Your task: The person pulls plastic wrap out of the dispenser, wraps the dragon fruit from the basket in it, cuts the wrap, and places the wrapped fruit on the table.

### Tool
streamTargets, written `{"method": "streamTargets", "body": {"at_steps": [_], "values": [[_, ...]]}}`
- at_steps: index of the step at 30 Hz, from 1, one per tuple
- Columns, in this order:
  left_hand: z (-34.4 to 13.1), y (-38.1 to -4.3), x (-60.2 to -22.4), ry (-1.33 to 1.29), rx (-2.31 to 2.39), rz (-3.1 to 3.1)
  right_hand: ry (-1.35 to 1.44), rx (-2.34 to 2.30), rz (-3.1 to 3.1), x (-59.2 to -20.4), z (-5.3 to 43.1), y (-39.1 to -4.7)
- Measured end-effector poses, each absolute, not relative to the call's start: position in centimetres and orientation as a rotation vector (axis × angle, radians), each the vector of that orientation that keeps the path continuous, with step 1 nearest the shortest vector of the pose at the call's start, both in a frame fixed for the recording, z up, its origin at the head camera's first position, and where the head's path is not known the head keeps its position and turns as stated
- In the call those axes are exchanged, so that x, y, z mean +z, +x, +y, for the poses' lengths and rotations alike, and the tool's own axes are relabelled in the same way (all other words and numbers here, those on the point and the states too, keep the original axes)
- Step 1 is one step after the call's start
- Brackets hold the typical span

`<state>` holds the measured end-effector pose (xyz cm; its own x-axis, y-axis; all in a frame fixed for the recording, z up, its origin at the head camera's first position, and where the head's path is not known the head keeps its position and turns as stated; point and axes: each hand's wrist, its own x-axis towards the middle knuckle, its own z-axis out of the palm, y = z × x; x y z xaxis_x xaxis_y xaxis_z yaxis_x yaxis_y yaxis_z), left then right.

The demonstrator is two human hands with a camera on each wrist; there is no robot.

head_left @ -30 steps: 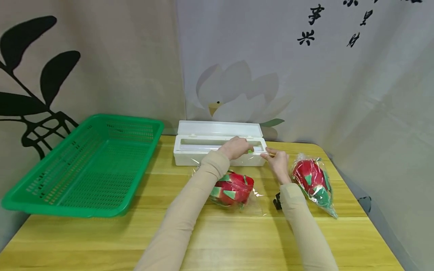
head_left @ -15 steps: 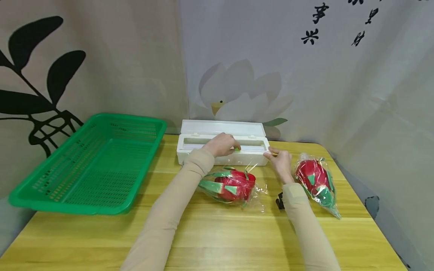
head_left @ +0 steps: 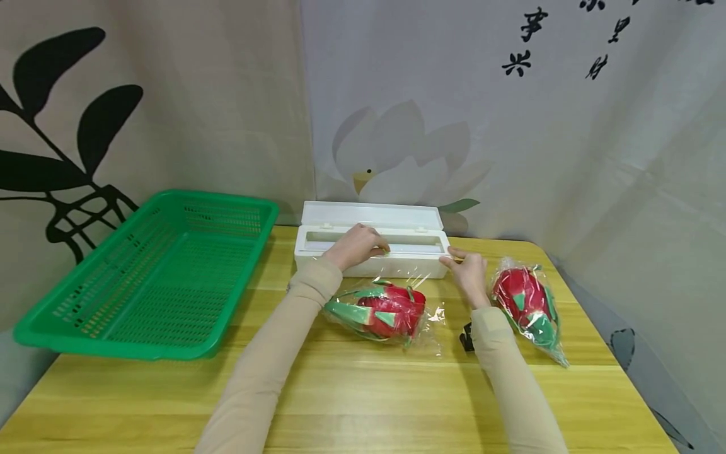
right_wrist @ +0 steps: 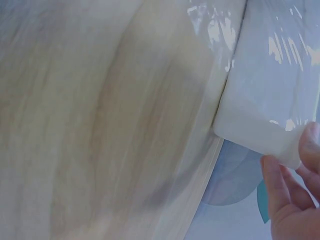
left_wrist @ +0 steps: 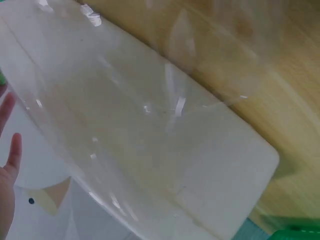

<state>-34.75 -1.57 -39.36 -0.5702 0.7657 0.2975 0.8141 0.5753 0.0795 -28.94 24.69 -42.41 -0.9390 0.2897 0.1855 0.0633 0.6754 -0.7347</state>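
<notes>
A white cling film dispenser box point(head_left: 420, 268) stands at the table's back with its lid point(head_left: 368, 214) raised. My left hand point(head_left: 358, 246) is over the box's front edge, its fingertips pinching a small green slide cutter, mostly hidden by the hand. My right hand point(head_left: 469, 274) grips the box's right front corner; in the right wrist view its thumb point(right_wrist: 310, 145) lies on the box end. Clear film drapes from the box front in the left wrist view. Before the box lies a red and green dragon fruit point(head_left: 397, 312) on clear film.
A second dragon fruit point(head_left: 522, 293), wrapped in clear film, lies to the right of my right wrist. A green plastic basket point(head_left: 125, 353) fills the table's left side. Beside my right cuff is a small black object point(head_left: 466, 338). A printed curtain point(head_left: 397, 75) hangs behind the table.
My left hand has slid leftward along the box's front edge with the green slide cutter. My right hand keeps its grip on the box's right corner.
</notes>
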Motion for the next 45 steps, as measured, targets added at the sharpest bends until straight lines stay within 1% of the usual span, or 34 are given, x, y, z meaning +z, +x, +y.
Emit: {"method": "streamTargets", "body": {"at_steps": [16, 21, 28, 34, 45], "values": [[-3.4, -33.8, -41.0, -1.163, -0.346, -2.564, -0.250, 1.090, -2.588, -42.6, 24.6, -29.0], [-5.1, -33.3, -41.4, -1.061, -0.378, -2.514, -0.283, 1.125, -2.601, -42.6, 24.6, -29.0], [-8.0, -32.4, -42.1, -0.850, -0.402, -2.479, -0.285, 1.133, -2.616, -42.6, 24.7, -29.0], [-9.0, -31.9, -42.1, -0.732, -0.458, -2.480, -0.271, 1.127, -2.594, -42.6, 24.7, -29.1], [-9.4, -31.7, -42.8, -0.700, -0.518, -2.435, -0.286, 1.116, -2.604, -42.6, 24.7, -29.1]]}}
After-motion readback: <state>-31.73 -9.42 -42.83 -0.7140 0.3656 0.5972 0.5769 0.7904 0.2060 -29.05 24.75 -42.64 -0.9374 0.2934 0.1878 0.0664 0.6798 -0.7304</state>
